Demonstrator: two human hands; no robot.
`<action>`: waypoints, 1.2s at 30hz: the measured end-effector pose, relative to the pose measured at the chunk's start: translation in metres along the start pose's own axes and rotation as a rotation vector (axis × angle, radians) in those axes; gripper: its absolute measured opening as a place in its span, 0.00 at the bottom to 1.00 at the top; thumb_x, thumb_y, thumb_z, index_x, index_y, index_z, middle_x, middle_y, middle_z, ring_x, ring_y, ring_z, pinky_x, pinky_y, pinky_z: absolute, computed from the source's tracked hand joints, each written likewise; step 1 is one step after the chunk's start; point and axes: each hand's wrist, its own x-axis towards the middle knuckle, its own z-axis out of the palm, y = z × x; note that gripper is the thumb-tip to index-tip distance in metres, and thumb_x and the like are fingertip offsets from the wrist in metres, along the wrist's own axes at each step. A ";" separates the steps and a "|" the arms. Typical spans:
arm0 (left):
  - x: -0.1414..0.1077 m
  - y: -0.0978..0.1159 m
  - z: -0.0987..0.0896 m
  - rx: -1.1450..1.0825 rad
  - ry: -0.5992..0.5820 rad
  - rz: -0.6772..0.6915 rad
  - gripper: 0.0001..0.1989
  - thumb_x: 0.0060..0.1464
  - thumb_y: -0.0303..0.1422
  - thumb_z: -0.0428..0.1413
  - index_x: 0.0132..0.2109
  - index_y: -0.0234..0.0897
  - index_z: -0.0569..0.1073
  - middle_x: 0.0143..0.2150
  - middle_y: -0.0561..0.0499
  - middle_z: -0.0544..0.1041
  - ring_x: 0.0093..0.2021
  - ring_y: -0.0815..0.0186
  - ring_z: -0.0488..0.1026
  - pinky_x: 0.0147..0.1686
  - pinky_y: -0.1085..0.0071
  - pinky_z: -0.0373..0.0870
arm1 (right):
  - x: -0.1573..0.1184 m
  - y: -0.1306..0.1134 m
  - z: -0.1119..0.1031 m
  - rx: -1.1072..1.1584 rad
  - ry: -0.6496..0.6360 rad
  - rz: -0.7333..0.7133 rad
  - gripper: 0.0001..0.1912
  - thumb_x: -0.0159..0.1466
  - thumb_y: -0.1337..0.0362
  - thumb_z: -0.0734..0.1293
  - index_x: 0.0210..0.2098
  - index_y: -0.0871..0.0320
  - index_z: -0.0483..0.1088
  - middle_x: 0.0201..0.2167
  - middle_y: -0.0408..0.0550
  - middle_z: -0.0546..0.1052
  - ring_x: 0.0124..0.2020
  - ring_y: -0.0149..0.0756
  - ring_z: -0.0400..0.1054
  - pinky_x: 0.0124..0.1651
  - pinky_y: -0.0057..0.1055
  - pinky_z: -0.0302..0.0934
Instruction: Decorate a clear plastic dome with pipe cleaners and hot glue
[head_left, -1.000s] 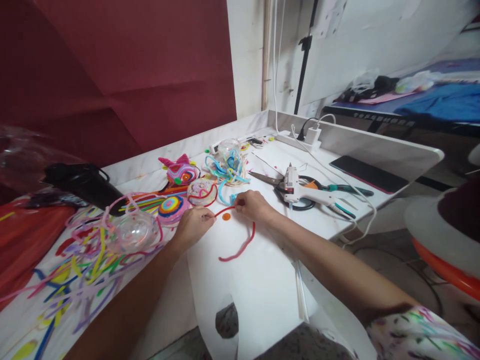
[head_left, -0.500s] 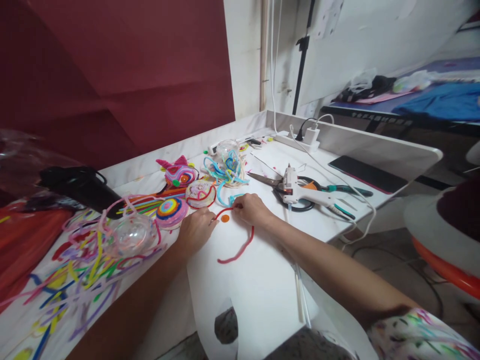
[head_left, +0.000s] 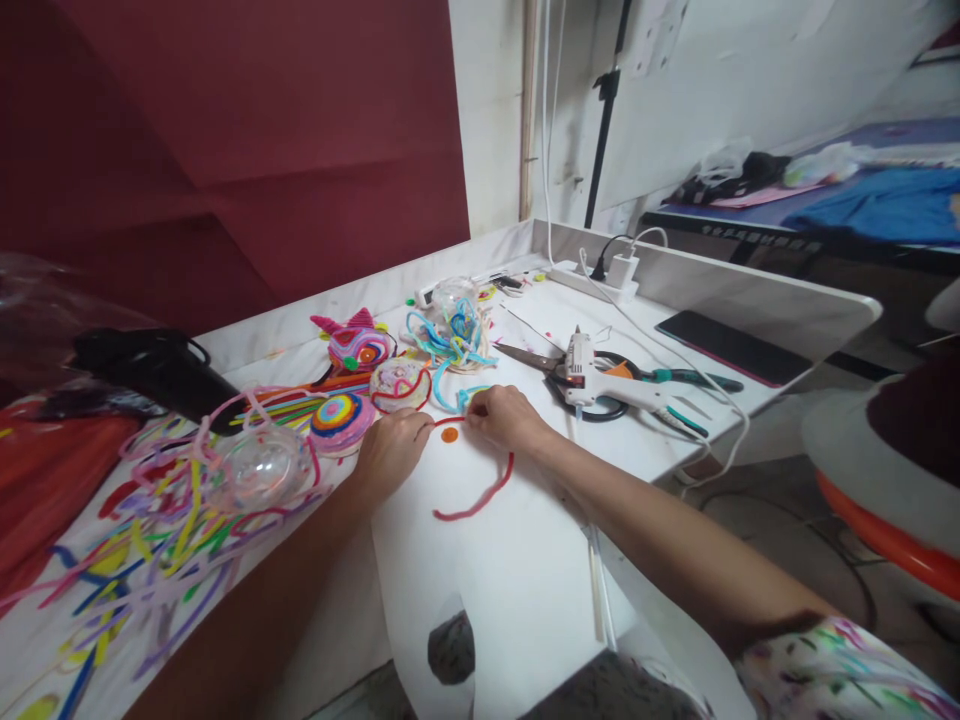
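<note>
A red pipe cleaner [head_left: 448,421] is stretched almost straight between my two hands. My left hand [head_left: 393,446] pinches one end, and the fingers of my right hand [head_left: 504,418] are closed on it a short way along. A red length [head_left: 480,504], likely the same pipe cleaner, curves out below my right hand over a white sheet [head_left: 487,600]. Just under the taut stretch lies a small orange disc [head_left: 449,435]. Behind my left hand sit a round piece with coloured rings [head_left: 341,420] and a pale round piece with red trim [head_left: 400,386].
At right lie a glue gun [head_left: 589,372], black-handled scissors [head_left: 529,357], green-handled pliers [head_left: 697,378] and a phone [head_left: 731,346]. Tangled pipe cleaners [head_left: 180,560] and a clear plastic ball [head_left: 266,465] cover the left side. A pink cat-like head [head_left: 360,345] stands behind.
The red stretch between my hands has become flatter and straighter. Its loose curve below my right hand has shifted slightly. Both hands stay nearly in place.
</note>
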 end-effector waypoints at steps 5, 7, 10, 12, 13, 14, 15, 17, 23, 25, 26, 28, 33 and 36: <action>0.013 0.001 -0.005 -0.075 -0.017 0.069 0.12 0.60 0.30 0.49 0.38 0.37 0.79 0.38 0.47 0.81 0.40 0.62 0.76 0.39 0.70 0.68 | -0.008 0.000 -0.007 -0.012 -0.012 -0.008 0.10 0.61 0.66 0.64 0.38 0.56 0.78 0.36 0.50 0.80 0.38 0.39 0.72 0.36 0.29 0.56; 0.019 0.002 -0.006 -0.108 -0.029 0.098 0.12 0.59 0.29 0.50 0.39 0.37 0.79 0.39 0.47 0.81 0.40 0.63 0.76 0.39 0.71 0.68 | -0.012 0.001 -0.008 -0.015 -0.021 -0.007 0.10 0.61 0.66 0.65 0.37 0.56 0.78 0.36 0.50 0.80 0.37 0.39 0.72 0.35 0.29 0.56; 0.027 0.004 -0.005 -0.142 -0.047 0.135 0.11 0.58 0.28 0.51 0.37 0.38 0.79 0.37 0.49 0.81 0.39 0.64 0.76 0.38 0.72 0.67 | -0.017 0.003 -0.007 -0.024 -0.034 0.006 0.10 0.60 0.66 0.65 0.38 0.57 0.78 0.35 0.50 0.80 0.37 0.39 0.72 0.35 0.29 0.56; 0.031 0.005 -0.003 -0.153 -0.056 0.148 0.11 0.57 0.27 0.51 0.36 0.38 0.79 0.35 0.49 0.81 0.37 0.64 0.76 0.37 0.72 0.66 | -0.018 0.004 -0.005 -0.025 -0.043 0.014 0.10 0.60 0.66 0.65 0.38 0.57 0.78 0.35 0.51 0.80 0.37 0.40 0.72 0.35 0.29 0.56; 0.032 0.005 -0.002 -0.157 -0.060 0.151 0.11 0.56 0.26 0.51 0.35 0.38 0.79 0.35 0.49 0.81 0.37 0.64 0.75 0.36 0.72 0.66 | -0.019 0.004 -0.004 -0.022 -0.047 0.015 0.10 0.60 0.66 0.65 0.38 0.57 0.78 0.35 0.51 0.80 0.38 0.40 0.72 0.36 0.29 0.56; 0.034 0.005 -0.002 -0.161 -0.064 0.153 0.11 0.55 0.25 0.51 0.34 0.37 0.79 0.34 0.49 0.80 0.36 0.64 0.75 0.35 0.72 0.65 | -0.020 0.004 -0.004 -0.017 -0.051 0.015 0.10 0.60 0.66 0.65 0.39 0.57 0.78 0.35 0.51 0.80 0.38 0.40 0.73 0.36 0.29 0.57; 0.035 0.005 -0.001 -0.165 -0.067 0.154 0.12 0.54 0.24 0.52 0.33 0.37 0.79 0.33 0.49 0.80 0.34 0.64 0.75 0.33 0.72 0.65 | -0.020 0.004 -0.003 -0.010 -0.053 0.014 0.11 0.59 0.67 0.65 0.39 0.57 0.78 0.36 0.51 0.80 0.38 0.40 0.73 0.37 0.29 0.57; 0.037 0.005 0.000 -0.175 -0.070 0.154 0.11 0.52 0.23 0.52 0.32 0.37 0.79 0.30 0.50 0.79 0.32 0.66 0.74 0.31 0.73 0.63 | -0.022 0.003 -0.002 0.003 -0.057 0.009 0.12 0.59 0.67 0.65 0.40 0.57 0.77 0.36 0.51 0.81 0.38 0.40 0.73 0.38 0.29 0.58; 0.039 0.003 0.001 -0.205 -0.056 0.140 0.12 0.48 0.20 0.52 0.31 0.38 0.79 0.26 0.54 0.78 0.27 0.69 0.72 0.29 0.75 0.62 | -0.026 0.001 0.000 0.022 -0.055 0.005 0.13 0.59 0.67 0.64 0.42 0.58 0.77 0.36 0.51 0.81 0.37 0.40 0.73 0.37 0.30 0.59; 0.038 0.002 0.002 -0.215 -0.047 0.141 0.13 0.48 0.20 0.52 0.32 0.37 0.79 0.26 0.54 0.78 0.27 0.69 0.72 0.29 0.75 0.62 | -0.028 0.000 -0.001 0.023 -0.054 0.005 0.13 0.59 0.67 0.64 0.41 0.58 0.78 0.35 0.51 0.81 0.38 0.41 0.73 0.37 0.30 0.58; 0.038 0.002 0.002 -0.220 -0.042 0.144 0.13 0.47 0.20 0.52 0.32 0.37 0.79 0.27 0.54 0.78 0.28 0.69 0.72 0.29 0.76 0.62 | -0.029 -0.001 -0.001 0.025 -0.054 0.006 0.13 0.59 0.67 0.64 0.41 0.58 0.78 0.35 0.51 0.81 0.38 0.41 0.73 0.37 0.30 0.58; 0.038 0.002 0.003 -0.234 -0.032 0.154 0.12 0.47 0.20 0.52 0.32 0.37 0.79 0.28 0.54 0.78 0.29 0.69 0.73 0.30 0.76 0.63 | -0.030 -0.001 -0.002 0.035 -0.051 0.012 0.13 0.59 0.68 0.64 0.41 0.58 0.78 0.35 0.51 0.81 0.38 0.41 0.73 0.37 0.30 0.58; 0.037 0.002 0.003 -0.277 -0.002 0.204 0.11 0.51 0.22 0.53 0.34 0.37 0.79 0.32 0.51 0.80 0.33 0.67 0.75 0.34 0.74 0.67 | -0.028 0.004 0.000 0.147 -0.013 0.038 0.14 0.58 0.67 0.66 0.43 0.59 0.77 0.32 0.49 0.80 0.34 0.37 0.72 0.36 0.28 0.58; 0.035 0.004 -0.001 -0.287 0.035 0.250 0.10 0.53 0.23 0.53 0.34 0.38 0.79 0.34 0.50 0.80 0.35 0.66 0.76 0.37 0.72 0.69 | -0.025 0.010 0.003 0.277 -0.018 0.029 0.17 0.57 0.65 0.68 0.45 0.60 0.76 0.28 0.47 0.79 0.29 0.34 0.70 0.34 0.27 0.58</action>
